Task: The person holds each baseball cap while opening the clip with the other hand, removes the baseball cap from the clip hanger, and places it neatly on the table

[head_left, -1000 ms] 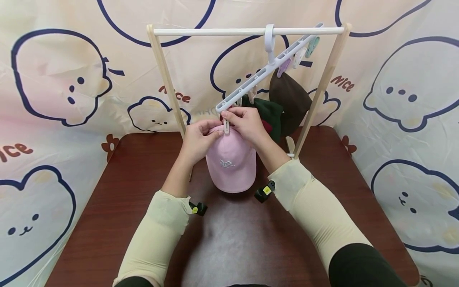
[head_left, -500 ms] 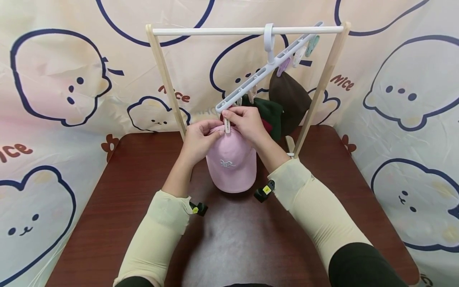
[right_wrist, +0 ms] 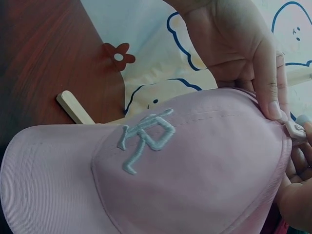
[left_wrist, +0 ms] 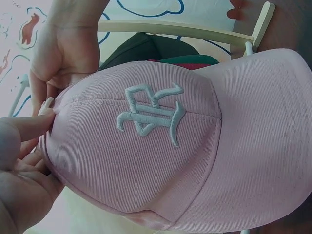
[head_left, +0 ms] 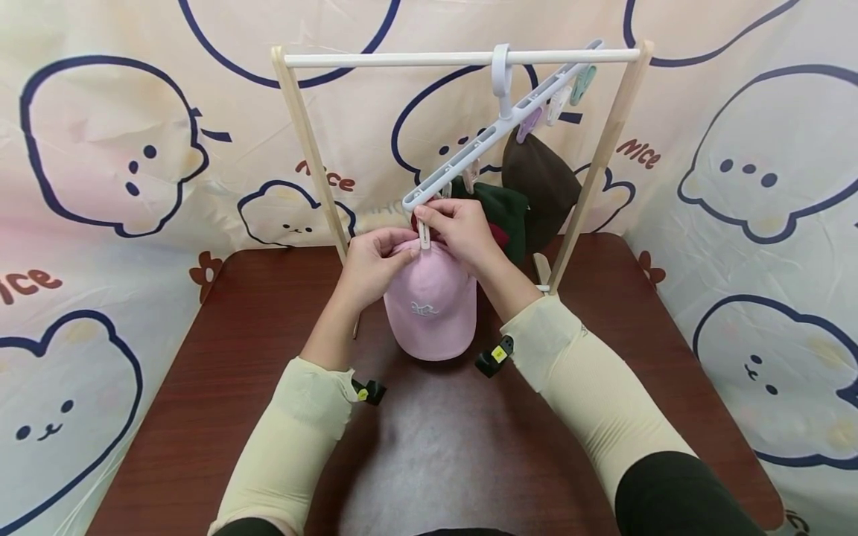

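A pink baseball cap [head_left: 432, 290] with a pale embroidered emblem hangs brim-down below the near end of a pale blue-white clip hanger [head_left: 462, 156]. My left hand [head_left: 371, 266] pinches the cap's upper edge between thumb and fingers. At the hanger's end, my right hand [head_left: 465, 232] pinches the upper part of an off-white clothespin [head_left: 424, 237]. The clothespin's lower end lies against the cap's upper edge, beside my left thumb. In the right wrist view the clothespin [right_wrist: 294, 129] sits at that edge; how firmly it bites is hidden.
The hanger hooks over the white bar [head_left: 395, 59] of a wooden-legged rack. Behind my right hand hang a dark green and red cloth item [head_left: 506, 212] and a dark brown one [head_left: 539, 186]. Purple, white and green clothespins line the hanger's far half. Below is a dark reddish-brown table [head_left: 221, 357].
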`<state>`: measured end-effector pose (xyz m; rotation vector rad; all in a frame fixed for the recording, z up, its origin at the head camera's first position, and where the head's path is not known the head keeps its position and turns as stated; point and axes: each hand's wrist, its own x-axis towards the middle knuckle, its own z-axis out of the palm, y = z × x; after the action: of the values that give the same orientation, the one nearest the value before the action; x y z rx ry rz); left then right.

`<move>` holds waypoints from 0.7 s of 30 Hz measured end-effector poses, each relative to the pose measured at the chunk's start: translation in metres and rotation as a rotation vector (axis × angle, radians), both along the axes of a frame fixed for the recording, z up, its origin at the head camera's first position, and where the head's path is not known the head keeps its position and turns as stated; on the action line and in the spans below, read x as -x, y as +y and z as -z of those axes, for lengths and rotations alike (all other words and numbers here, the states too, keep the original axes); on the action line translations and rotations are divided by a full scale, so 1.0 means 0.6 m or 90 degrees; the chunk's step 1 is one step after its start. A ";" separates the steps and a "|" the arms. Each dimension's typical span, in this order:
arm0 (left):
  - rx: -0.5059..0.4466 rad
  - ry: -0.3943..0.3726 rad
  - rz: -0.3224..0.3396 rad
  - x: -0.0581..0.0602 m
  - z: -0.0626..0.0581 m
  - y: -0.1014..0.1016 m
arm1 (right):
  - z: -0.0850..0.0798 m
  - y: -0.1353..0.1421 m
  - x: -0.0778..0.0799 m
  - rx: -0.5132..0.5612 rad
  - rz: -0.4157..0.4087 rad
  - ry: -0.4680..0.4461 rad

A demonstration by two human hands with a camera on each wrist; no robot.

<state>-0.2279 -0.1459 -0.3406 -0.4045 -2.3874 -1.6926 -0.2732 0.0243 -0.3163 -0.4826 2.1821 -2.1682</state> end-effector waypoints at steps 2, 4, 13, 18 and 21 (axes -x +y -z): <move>0.010 -0.009 0.004 -0.001 0.001 -0.002 | 0.001 0.001 0.000 -0.003 0.000 0.000; 0.021 -0.012 0.006 -0.002 0.005 -0.005 | 0.001 0.002 0.001 -0.008 0.003 -0.001; 0.061 -0.016 -0.009 -0.005 0.025 -0.039 | 0.003 0.001 0.003 -0.038 -0.008 0.020; 0.059 -0.040 -0.037 -0.009 0.033 -0.068 | 0.007 0.003 0.002 -0.073 -0.007 0.027; 0.056 -0.050 -0.059 -0.014 0.033 -0.088 | 0.007 0.004 0.000 -0.093 -0.005 0.024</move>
<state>-0.2197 -0.1984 -0.3603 -0.2408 -2.5018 -1.5960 -0.2730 0.0267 -0.3208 -0.5267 2.3321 -1.9934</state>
